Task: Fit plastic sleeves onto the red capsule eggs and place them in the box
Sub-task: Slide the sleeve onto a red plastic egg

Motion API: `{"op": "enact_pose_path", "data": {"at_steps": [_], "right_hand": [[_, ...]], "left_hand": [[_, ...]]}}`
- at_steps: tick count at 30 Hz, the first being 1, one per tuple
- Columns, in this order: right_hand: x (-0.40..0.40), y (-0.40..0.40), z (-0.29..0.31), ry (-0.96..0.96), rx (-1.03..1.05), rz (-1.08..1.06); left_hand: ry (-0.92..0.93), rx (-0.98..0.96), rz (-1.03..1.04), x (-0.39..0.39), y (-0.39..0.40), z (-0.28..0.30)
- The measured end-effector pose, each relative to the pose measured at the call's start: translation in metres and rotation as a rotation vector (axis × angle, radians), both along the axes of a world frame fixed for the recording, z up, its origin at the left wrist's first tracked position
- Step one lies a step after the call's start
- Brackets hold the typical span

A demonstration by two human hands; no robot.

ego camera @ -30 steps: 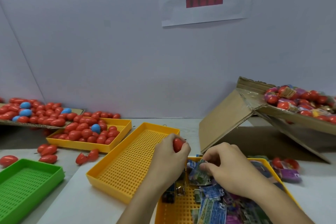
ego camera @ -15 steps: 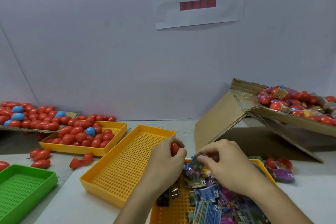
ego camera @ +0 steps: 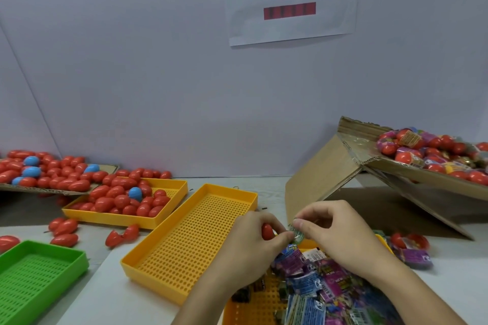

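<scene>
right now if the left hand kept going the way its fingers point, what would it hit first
The left hand, gripping a red egg, points right toward the right hand. It would first meet the plastic sleeve pinched there, though depth is unclear.

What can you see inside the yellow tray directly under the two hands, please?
The yellow tray holds a heap of printed plastic sleeves, purple, blue and green. Its perforated floor shows at the left; the right hand and forearm cover the far right part.
</scene>
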State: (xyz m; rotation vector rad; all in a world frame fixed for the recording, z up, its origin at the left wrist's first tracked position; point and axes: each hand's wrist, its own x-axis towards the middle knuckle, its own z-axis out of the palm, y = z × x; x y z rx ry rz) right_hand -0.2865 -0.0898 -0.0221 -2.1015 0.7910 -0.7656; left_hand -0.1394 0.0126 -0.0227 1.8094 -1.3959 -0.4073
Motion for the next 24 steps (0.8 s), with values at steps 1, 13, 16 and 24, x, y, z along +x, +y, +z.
{"op": "enact_pose_path", "data": {"at_steps": [1, 13, 16, 24], "right_hand": [[-0.0004, -0.0002, 0.0003, -0.012, 0.014, 0.006], [-0.0004, 0.0013, 0.0064, -0.336, 0.344, 0.043], [0.0017, 0.0026, 0.0058, -0.341, 0.419, 0.081], [0.0041, 0.0067, 0.0041, -0.290, 0.338, 0.048]], "left_hand": [[0.027, 0.001, -0.002, -0.0002, 0.0001, 0.0001], [0.352, -0.169, 0.032, -0.0014, -0.0017, 0.0043], [0.315, -0.216, 0.053, -0.0007, -0.0024, 0.0037], [0.313, -0.268, 0.049, -0.0027, -0.0008, 0.0054]]}}
